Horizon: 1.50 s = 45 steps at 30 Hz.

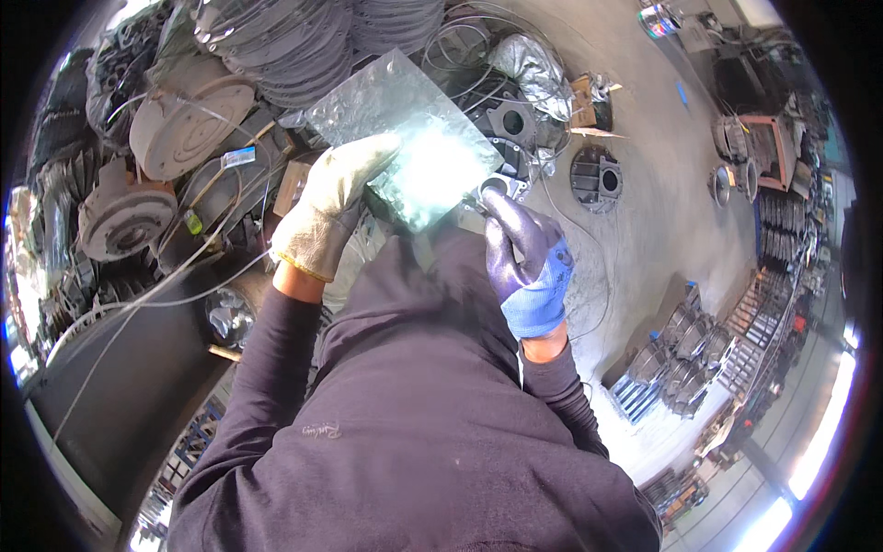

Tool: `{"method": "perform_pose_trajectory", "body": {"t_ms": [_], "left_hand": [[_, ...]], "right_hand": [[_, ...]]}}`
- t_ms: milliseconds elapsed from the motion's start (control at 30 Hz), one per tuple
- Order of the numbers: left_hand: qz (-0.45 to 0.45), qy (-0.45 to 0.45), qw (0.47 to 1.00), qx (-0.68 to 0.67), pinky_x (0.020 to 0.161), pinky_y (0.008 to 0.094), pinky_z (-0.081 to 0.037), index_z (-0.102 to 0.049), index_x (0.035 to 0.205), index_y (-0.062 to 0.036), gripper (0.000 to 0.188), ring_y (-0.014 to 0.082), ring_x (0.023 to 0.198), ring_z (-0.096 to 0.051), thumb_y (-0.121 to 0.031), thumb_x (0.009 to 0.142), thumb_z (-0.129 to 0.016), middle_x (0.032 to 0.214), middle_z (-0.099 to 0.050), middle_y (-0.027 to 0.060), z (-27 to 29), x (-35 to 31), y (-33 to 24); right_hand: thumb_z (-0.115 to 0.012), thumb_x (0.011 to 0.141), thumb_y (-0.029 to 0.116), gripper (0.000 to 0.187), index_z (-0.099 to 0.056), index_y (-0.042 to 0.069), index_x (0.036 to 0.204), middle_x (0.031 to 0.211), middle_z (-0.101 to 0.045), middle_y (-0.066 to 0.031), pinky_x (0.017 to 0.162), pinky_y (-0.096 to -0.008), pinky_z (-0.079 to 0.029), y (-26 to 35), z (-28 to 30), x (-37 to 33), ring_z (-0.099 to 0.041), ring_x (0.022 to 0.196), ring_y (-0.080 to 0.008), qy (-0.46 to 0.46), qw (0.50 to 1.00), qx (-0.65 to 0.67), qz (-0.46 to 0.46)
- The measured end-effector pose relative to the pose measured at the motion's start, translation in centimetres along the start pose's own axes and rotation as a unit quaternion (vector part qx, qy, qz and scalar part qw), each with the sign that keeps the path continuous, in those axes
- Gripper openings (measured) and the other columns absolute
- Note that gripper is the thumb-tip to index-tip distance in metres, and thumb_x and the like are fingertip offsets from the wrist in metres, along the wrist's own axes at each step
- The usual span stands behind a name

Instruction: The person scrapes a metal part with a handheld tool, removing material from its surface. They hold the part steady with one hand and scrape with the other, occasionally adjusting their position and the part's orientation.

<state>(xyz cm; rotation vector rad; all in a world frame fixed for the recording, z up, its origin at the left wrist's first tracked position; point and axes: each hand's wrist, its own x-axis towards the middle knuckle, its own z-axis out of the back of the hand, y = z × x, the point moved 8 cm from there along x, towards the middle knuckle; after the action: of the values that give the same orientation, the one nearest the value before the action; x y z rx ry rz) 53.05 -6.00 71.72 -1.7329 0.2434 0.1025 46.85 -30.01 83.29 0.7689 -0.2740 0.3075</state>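
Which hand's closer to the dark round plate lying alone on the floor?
Right. The right hand is below-left of the dark round plate in the picture; the left hand is farther left.

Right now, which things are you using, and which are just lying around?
In use:
clear, flat plastic sheet, held by the cream-gloved left hand
blue-gloved right hand, beside the sheet's edge

Seemingly just lying about:
crumpled silvery plastic bundle
round, dark metal plate with a hole
pale, round disc
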Motion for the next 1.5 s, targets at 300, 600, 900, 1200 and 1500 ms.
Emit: {"method": "perform_pose_trajectory", "body": {"t_ms": [300, 600, 900, 1200, 1500], "left_hand": [[-0.118, 0.049, 0.969, 0.214, 0.095, 0.0334, -0.06, -0.075, 0.126, 0.0005, 0.027, 0.0201, 0.105, -0.077, -0.015, 0.106, -0.065, 0.12, -0.079, 0.0126, -3.6, 2.7, 0.8], [-0.009, 0.145, 0.973, 0.178, 0.081, 0.0309, -0.063, -0.077, 0.118, 0.0018, 0.023, 0.0184, 0.095, -0.079, -0.01, 0.106, -0.061, 0.109, -0.082, 0.0118, -14.8, 7.2, 2.1], [-0.1, 0.189, 0.924, 0.317, 0.084, 0.0331, -0.062, -0.078, 0.117, -0.0023, 0.026, 0.02, 0.095, -0.078, -0.01, 0.093, -0.076, 0.108, -0.081, 0.0114, -34.3, 12.4, 4.1], [-0.167, 0.304, 0.851, 0.394, 0.091, 0.0362, -0.061, -0.072, 0.13, 0.0001, 0.035, 0.025, 0.109, -0.078, -0.011, 0.096, -0.074, 0.121, -0.08, 0.0157, -57.4, 14.6, 5.2], [-0.306, 0.475, 0.707, 0.425, 0.096, 0.0372, -0.06, -0.073, 0.13, -0.0031, 0.032, 0.0273, 0.113, -0.075, -0.009, 0.098, -0.07, 0.122, -0.077, 0.0137, -77.7, 14.8, 9.6]], "right_hand": [[-0.072, 0.098, 0.008, 0.035, -0.075, 0.006, 0.133, 0.118, -0.078, -0.0147, 0.084, -0.0349, -0.058, -4.5, 3.2, -3.0, -0.074, 0.095, -0.026, -0.093, 0.989, 0.02, -0.117], [-0.074, 0.086, 0.009, 0.061, -0.067, 0.015, 0.147, 0.126, -0.074, -0.01, 0.087, -0.0461, -0.052, -11.7, 6.7, -4.1, -0.068, 0.098, -0.0344, -0.137, 0.987, 0.024, -0.086], [-0.072, 0.097, -0.001, 0.043, -0.069, 0.004, 0.139, 0.111, -0.079, -0.0119, 0.073, -0.0382, -0.057, -26.0, 18.1, -5.1, -0.075, 0.089, -0.0284, -0.272, 0.947, 0.164, -0.048], [-0.071, 0.104, 0.01, 0.048, -0.061, -0.007, 0.147, 0.132, -0.073, -0.0136, 0.095, -0.0319, -0.059, -40.0, 30.5, -13.4, -0.071, 0.109, -0.0196, -0.329, 0.672, 0.63, -0.209], [-0.071, 0.103, 0.011, 0.042, -0.065, -0.009, 0.139, 0.128, -0.073, -0.0175, 0.094, -0.0367, -0.059, -45.7, 43.3, -24.6, -0.073, 0.103, -0.0244, -0.545, 0.621, 0.455, -0.333]]}}
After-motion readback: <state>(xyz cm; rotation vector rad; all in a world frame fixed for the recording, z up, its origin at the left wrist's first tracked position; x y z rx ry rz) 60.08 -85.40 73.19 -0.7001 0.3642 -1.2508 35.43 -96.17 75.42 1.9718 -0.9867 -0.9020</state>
